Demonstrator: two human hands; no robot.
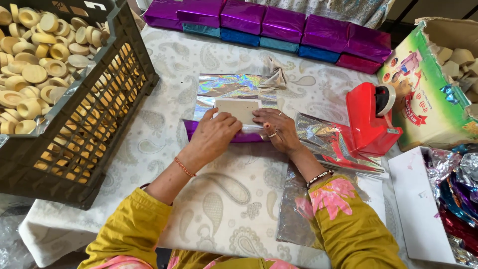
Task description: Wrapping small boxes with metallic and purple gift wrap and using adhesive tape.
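The crate (107, 94) of tan rings is cut off at left. The left hand (215, 134) and right hand (275, 130) hide most of one beige box (238, 108), pressing flat on it atop purple foil (191, 127) at table centre. One red tape dispenser (371, 122) stands right.

Head view, looking steeply down, close over table (164, 149), facing forward

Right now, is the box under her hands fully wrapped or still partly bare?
Partly bare. The box shows a plain beige face, with shiny foil spread flat behind it, while the left hand and right hand press its near edge.
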